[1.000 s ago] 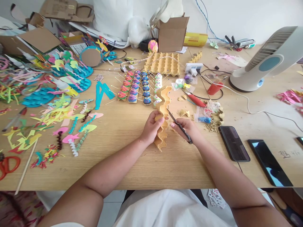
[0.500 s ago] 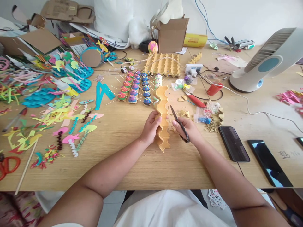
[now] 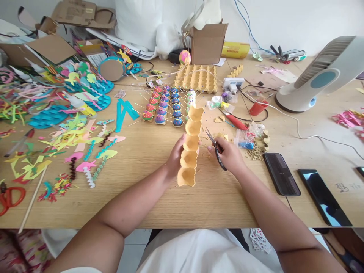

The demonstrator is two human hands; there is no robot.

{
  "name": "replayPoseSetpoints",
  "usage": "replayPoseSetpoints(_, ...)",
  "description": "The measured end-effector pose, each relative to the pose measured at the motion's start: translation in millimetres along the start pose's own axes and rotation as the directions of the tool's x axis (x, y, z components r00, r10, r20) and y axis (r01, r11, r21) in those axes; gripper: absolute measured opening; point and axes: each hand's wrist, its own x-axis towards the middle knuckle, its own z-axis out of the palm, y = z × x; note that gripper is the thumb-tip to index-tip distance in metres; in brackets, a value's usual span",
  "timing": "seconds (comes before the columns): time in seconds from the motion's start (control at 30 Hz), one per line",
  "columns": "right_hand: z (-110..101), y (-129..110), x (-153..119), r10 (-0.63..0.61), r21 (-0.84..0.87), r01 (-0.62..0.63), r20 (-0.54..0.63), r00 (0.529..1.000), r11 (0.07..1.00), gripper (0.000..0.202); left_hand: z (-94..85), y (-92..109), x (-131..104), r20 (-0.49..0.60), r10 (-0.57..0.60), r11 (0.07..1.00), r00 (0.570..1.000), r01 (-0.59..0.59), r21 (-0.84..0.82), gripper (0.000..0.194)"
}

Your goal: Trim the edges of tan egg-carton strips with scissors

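My left hand [image 3: 175, 156] is closed around a long yellow strip of egg-carton cups [image 3: 191, 143], held above the table with the hollows turned up towards me. Part of that hand is hidden behind the strip. In my right hand [image 3: 229, 152] is a pair of dark scissors [image 3: 216, 148], the blades slightly parted and pointing up and left, apart from the strip. Beyond the strip stand rows of painted egg-cup strips: red [image 3: 151, 103], purple [image 3: 161, 108], blue [image 3: 176, 110] and white with dots [image 3: 191, 98], with thin sticks poking out.
A yellow egg tray [image 3: 196, 79] lies farther back. Paper scraps and craft pieces [image 3: 65, 136] cover the left side, with orange-handled scissors [image 3: 13, 197]. To the right are two phones [image 3: 281, 173], a red cup [image 3: 258, 107], a white fan [image 3: 315, 77] and its cable.
The carton strip has turned from edge-on so its hollows face me, its lower end swinging left. The scissors' blades have parted slightly, and both hands keep their hold.
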Motion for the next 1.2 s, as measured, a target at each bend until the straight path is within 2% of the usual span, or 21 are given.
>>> replayPoseSetpoints(0.17, 4, -5, -3, -0.004, 0.045, 0.002, 0.034, 0.999, 0.999, 0.034, -5.9, -4, 3, 0.002, -0.016, 1.0, 1.0, 0.016, 0.011, 0.054)
replayPoseSetpoints(0.33, 2, -5, -3, 0.009, -0.017, -0.009, -0.008, 1.0, 1.0, 0.036, -9.9, -4, 10, 0.025, -0.027, 1.0, 0.999, 0.027, -0.015, 0.06)
replayPoseSetpoints(0.43, -1, -4, -3, 0.003, -0.068, -0.008, -0.071, 0.997, 0.998, 0.037, -7.5, -1, 12, -0.009, -0.054, 0.995, 0.999, 0.053, -0.088, 0.054)
replayPoseSetpoints(0.5, -2, -5, -3, 0.005, -0.083, -0.012, -0.083, 0.997, 0.996, 0.038, -5.4, 1, 12, -0.012, -0.112, 0.979, 0.994, 0.108, -0.173, 0.049)
replayPoseSetpoints(0.6, -2, -7, -4, 0.005, -0.082, -0.008, -0.043, 0.999, 0.997, 0.038, -4.4, 3, 12, 0.035, -0.178, 0.952, 0.983, 0.181, -0.246, 0.045)
replayPoseSetpoints(0.77, 1, -9, -5, -0.01, -0.076, 0.009, -0.011, 1.0, 0.997, 0.037, -7.3, 3, 15, 0.086, -0.182, 0.95, 0.98, 0.197, -0.243, 0.048)
replayPoseSetpoints(0.9, 1, -6, -4, -0.011, -0.075, 0.01, -0.016, 1.0, 0.997, 0.037, -7.4, 3, 14, 0.08, -0.165, 0.963, 0.983, 0.178, -0.203, 0.05)
replayPoseSetpoints(1.0, 0, -6, -4, -0.001, -0.077, 0.0, -0.008, 1.0, 0.997, 0.036, -4.5, 2, 7, 0.022, -0.105, 0.977, 0.994, 0.107, -0.186, 0.052)
replayPoseSetpoints(1.1, 0, -8, -4, 0.022, -0.07, -0.022, 0.005, 1.0, 0.997, 0.034, 2.1, 1, -2, -0.024, -0.124, 0.992, 0.992, 0.123, -0.025, 0.051)
replayPoseSetpoints(1.13, -1, -9, -4, 0.031, -0.06, -0.03, 0.009, 0.999, 0.998, 0.034, 4.9, 0, -3, -0.042, -0.102, 0.995, 0.994, 0.102, 0.004, 0.049)
replayPoseSetpoints(1.2, 0, -11, -5, 0.043, -0.035, -0.042, 0.018, 0.999, 0.998, 0.033, 10.3, -2, -3, -0.076, 0.011, 1.0, 0.997, -0.009, 0.02, 0.046)
